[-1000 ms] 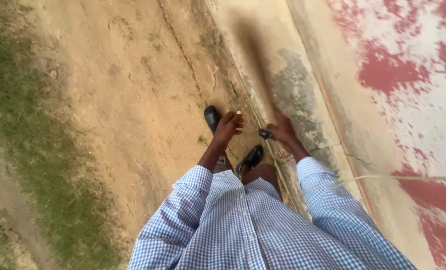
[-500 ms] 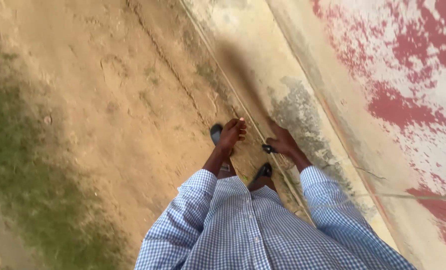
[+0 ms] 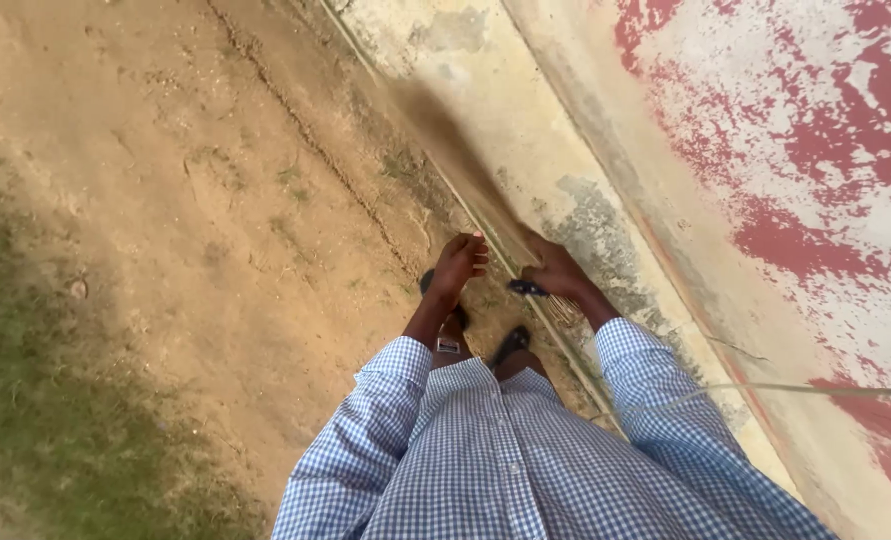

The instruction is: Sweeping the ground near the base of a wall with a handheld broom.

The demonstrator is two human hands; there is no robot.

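Observation:
My right hand (image 3: 555, 270) is closed around the bound end of a brown stick broom (image 3: 455, 150). The broom's bristles stretch up and to the left over the concrete strip and are blurred by motion. A dark band (image 3: 527, 289) shows at the grip. My left hand (image 3: 459, 262) hangs beside it with fingers curled and nothing in it. Both arms wear blue-and-white checked sleeves (image 3: 365, 430). Below the hands are my feet in black sandals (image 3: 511, 345).
Bare sandy ground (image 3: 215, 220) lies to the left, with grass (image 3: 55, 420) at the far left. A worn concrete strip (image 3: 585, 210) runs diagonally beside a floor of peeling red paint (image 3: 815, 160). A thin pale line (image 3: 795, 389) crosses at the right.
The view has shifted forward along the concrete strip. The broom has swung further left, both hands have risen slightly, and my feet have stepped on.

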